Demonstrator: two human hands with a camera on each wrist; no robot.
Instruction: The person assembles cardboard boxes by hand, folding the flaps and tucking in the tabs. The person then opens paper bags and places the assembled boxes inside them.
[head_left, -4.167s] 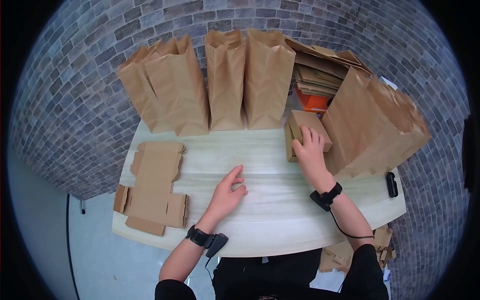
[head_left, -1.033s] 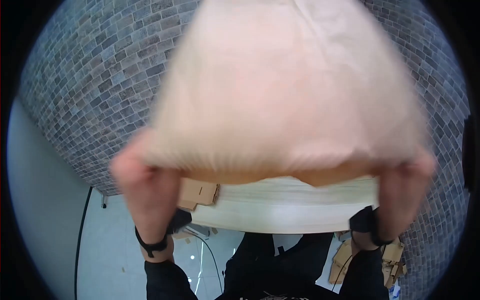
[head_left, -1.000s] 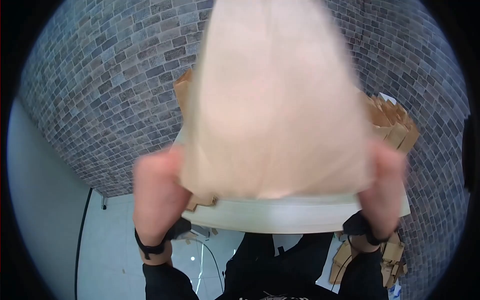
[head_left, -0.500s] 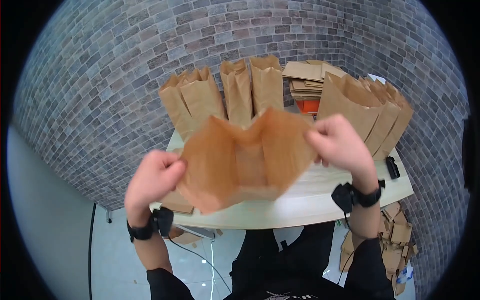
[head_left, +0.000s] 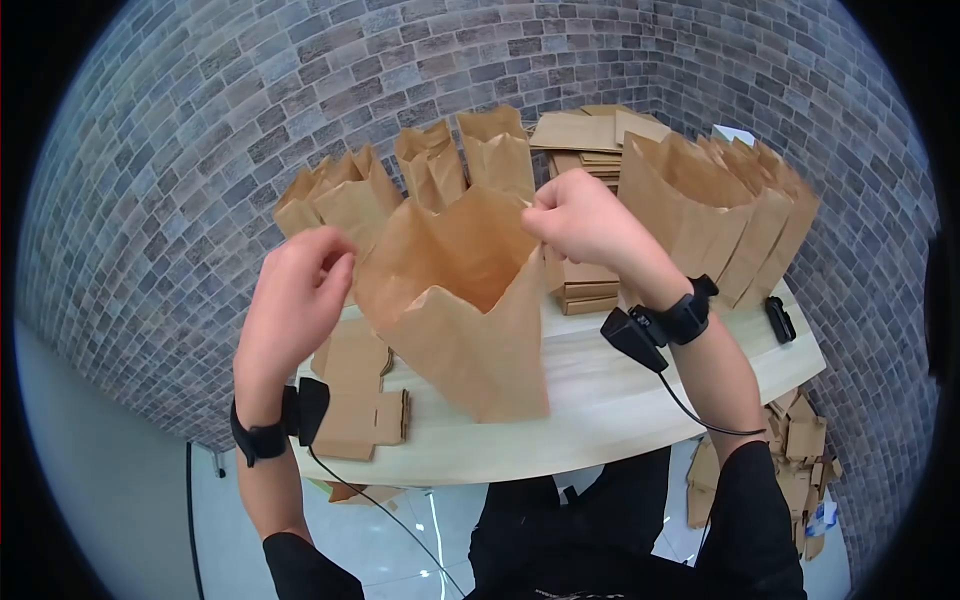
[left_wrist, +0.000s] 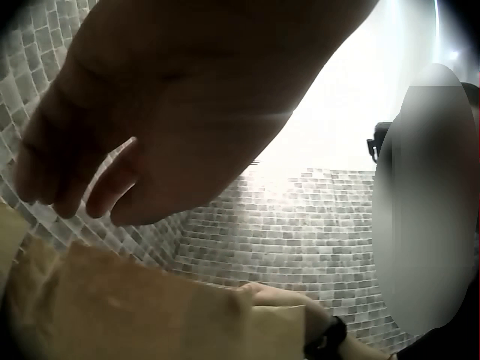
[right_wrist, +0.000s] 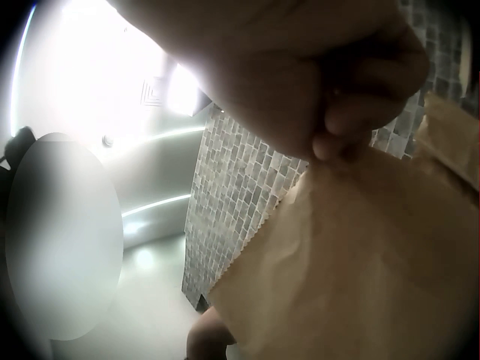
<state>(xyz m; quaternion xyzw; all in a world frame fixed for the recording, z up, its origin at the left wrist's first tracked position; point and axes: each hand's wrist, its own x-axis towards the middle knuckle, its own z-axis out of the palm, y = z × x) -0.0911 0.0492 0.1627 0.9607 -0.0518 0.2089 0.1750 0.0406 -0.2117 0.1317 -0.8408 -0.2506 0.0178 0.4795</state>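
An open brown paper bag (head_left: 480, 360) stands over the middle of the table, its mouth wide and facing up. At its right rim my right hand (head_left: 590, 225) pinches the paper; the right wrist view shows thumb and fingers (right_wrist: 334, 142) closed on the edge of the bag (right_wrist: 337, 262). My left hand (head_left: 300, 300) hangs beside the left rim, fingers loosely bent and holding nothing. In the left wrist view a gap separates its fingertips from the bag (left_wrist: 150, 307) below.
Several paper bags (head_left: 350, 205) stand along the back left, and more (head_left: 690, 220) at the right. Flat cardboard (head_left: 360, 410) lies on the left of the table (head_left: 600, 410). Small boxes (head_left: 588, 298) sit behind the right forearm, near a black object (head_left: 780, 320). Cardboard pieces lie on the floor.
The bag has come down from in front of the view and now stands mouth up. My left hand has let go of its rim; my right hand has moved left, still gripping it.
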